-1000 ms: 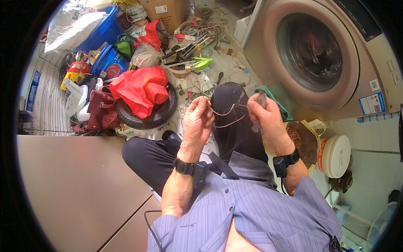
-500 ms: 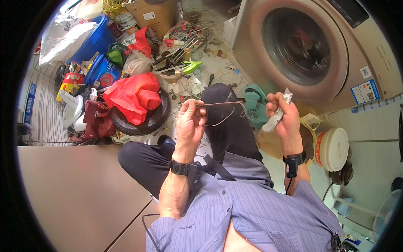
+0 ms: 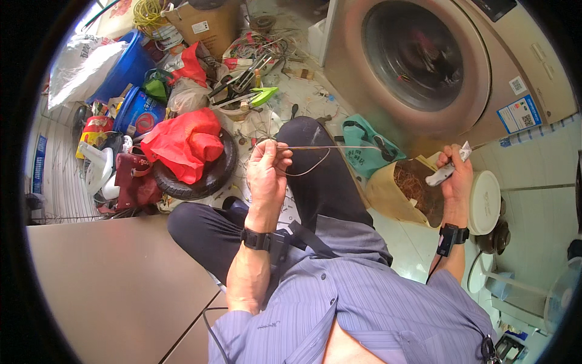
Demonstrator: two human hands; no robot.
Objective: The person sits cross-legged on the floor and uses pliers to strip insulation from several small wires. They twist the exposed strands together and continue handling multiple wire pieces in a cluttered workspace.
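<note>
Pinched between the thumb and fingers of my left hand (image 3: 269,167) is a thin wire (image 3: 327,147). One length runs straight out to the right above my knee, and another part loops below it. My right hand (image 3: 456,176) is closed around a pale grey utility knife (image 3: 441,175), its pointed end sticking up past the fingers. This hand is off to the right, apart from the wire. Below and left of it stands a tan container (image 3: 388,193) holding a tangle of reddish-brown wire strands (image 3: 418,183).
A washing machine (image 3: 479,115) stands at the far right, with a teal bag (image 3: 368,148) before it. A white lidded bucket (image 3: 485,203) is beside my right wrist. To the left lie a tyre (image 3: 203,181), red cloth (image 3: 185,145), blue tubs (image 3: 140,112) and scattered tools.
My right hand has moved right and a little down with the knife, away from the wire. The container of strands shows more fully. My left hand still pinches the wire.
</note>
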